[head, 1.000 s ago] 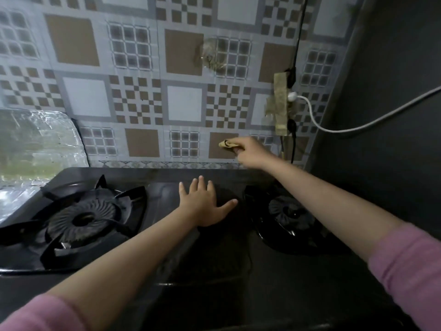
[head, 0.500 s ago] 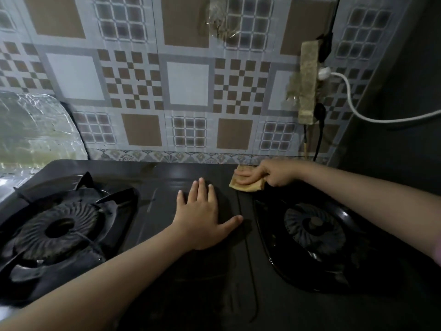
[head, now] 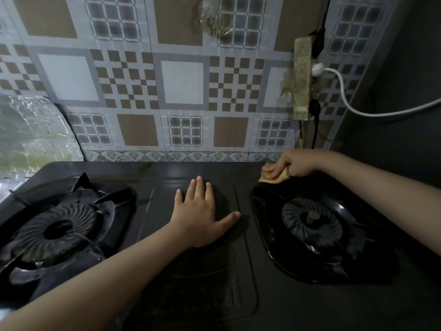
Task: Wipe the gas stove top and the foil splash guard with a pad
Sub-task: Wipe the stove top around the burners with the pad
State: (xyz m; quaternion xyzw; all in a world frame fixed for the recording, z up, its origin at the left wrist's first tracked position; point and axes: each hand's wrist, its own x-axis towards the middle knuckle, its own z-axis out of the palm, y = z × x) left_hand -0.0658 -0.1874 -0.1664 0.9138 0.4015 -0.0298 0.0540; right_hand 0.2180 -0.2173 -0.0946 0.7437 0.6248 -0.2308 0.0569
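Observation:
The black gas stove top (head: 195, 278) fills the lower view. My left hand (head: 201, 213) lies flat on its middle panel, fingers straight and spread. My right hand (head: 294, 164) presses a yellowish pad (head: 269, 179) onto the stove's back edge, just behind the right burner (head: 311, 222), with fingers curled over the pad. The left burner (head: 57, 229) carries its pan support; the right one has none. The crinkled foil splash guard (head: 31, 134) stands at the far left, partly cut off by the frame.
A tiled wall (head: 181, 82) rises right behind the stove. A taped socket strip (head: 302, 80) with a white cable (head: 372, 113) and a black cable hangs on it above my right hand. A dark wall closes the right side.
My right hand brought the pad down from the wall tiles onto the stove's back edge, then slid it right toward the corner. My left hand stayed flat on the middle panel.

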